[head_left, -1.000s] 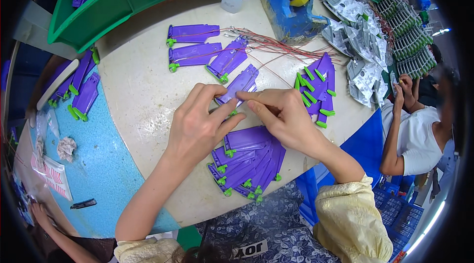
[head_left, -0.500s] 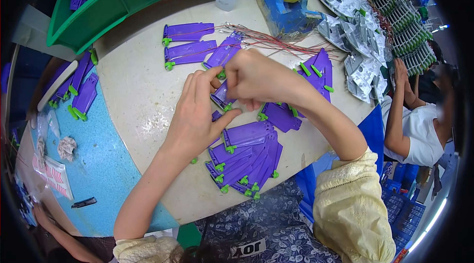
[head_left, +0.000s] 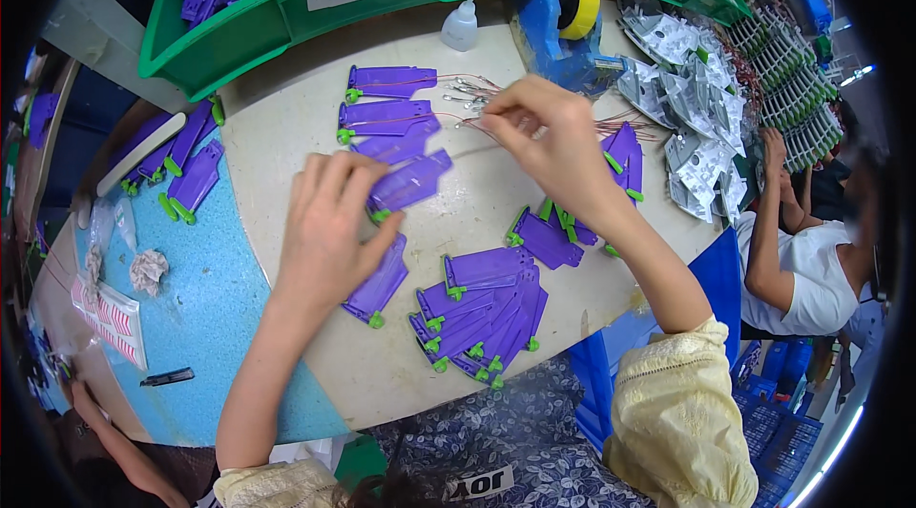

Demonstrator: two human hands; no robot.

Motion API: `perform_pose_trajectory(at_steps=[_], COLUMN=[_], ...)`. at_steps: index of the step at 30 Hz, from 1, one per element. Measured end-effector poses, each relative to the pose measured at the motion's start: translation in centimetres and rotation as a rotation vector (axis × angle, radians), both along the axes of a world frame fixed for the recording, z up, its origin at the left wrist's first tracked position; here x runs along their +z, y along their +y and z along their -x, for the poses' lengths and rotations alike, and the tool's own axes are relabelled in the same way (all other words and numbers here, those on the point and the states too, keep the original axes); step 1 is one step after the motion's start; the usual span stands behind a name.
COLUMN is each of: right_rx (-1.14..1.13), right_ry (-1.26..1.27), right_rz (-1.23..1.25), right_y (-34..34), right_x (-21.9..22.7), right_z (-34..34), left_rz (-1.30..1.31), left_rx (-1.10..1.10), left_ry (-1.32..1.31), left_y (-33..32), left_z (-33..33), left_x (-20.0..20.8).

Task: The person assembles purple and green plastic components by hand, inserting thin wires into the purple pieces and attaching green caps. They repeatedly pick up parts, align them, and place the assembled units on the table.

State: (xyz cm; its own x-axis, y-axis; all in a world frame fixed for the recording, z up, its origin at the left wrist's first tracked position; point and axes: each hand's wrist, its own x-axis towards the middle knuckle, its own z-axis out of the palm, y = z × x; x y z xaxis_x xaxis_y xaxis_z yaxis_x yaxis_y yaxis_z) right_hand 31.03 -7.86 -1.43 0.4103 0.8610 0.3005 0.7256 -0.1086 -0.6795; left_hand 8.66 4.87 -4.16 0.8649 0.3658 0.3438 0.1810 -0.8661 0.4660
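Tabletop (head_left: pixel 277 169) before green bin (head_left: pixel 262 52), left hand (head_left: pixel 326 227) clasped around purple panel (head_left: pixel 417 179), right hand (head_left: pixel 553 141) pinched, contents unclear

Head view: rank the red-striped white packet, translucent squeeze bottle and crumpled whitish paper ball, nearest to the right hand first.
From the right hand:
1. Translucent squeeze bottle, ahead and left.
2. Crumpled whitish paper ball, far left.
3. Red-striped white packet, beyond the ball.

Left hand (head_left: pixel 324 229) palm down, thumb (head_left: pixel 380 241) spread; right hand (head_left: pixel 555 136) raised, fingers (head_left: pixel 509 111) bent in a pinch
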Motion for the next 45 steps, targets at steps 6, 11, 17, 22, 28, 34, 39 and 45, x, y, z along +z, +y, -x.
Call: perform_pose_trajectory(at_steps=[6,11,17,22,28,34,39,45], right_rx=[0.133,0.017,-0.026,-0.059,-0.039,-0.05,-0.011,-0.016], right_ry=[-0.245,-0.082,-0.375,-0.448,-0.348,-0.427,-0.29,0.335], right_rz=[0.046,0.008,0.125,0.067,0.042,0.044,-0.318,-0.6], right_y=[2.0,2.5,3.9,3.1,3.9,5.5,4.1,-2.3], right_x=[-2.8,-2.3,-4.3,-5.1,-4.9,-6.5,-1.0,9.3], right_z=[-1.2,-1.2,-1.7,-2.0,-1.2,-0.4,-0.8,3.1], left_rz=[0.038,0.14,0.102,1.028,1.134,1.145,1.247,0.742], left_rx=[0.07,0.15,-0.013,-0.321,-0.442,-0.404,-0.102,0.009], left_ry=[-0.031,0.048,-0.18,-0.609,-0.843,-0.977,-1.086,-0.567], left_y=[-2.2,-6.0,-3.7,-1.9,-1.0,-1.3,-1.9,-3.2], left_z=[5.2,7.0,0.6,0.4,2.1,2.6,2.6,3.9], left_x=[1.3,-0.6,-0.1,10.9,13.7,16.1,15.7,6.9])
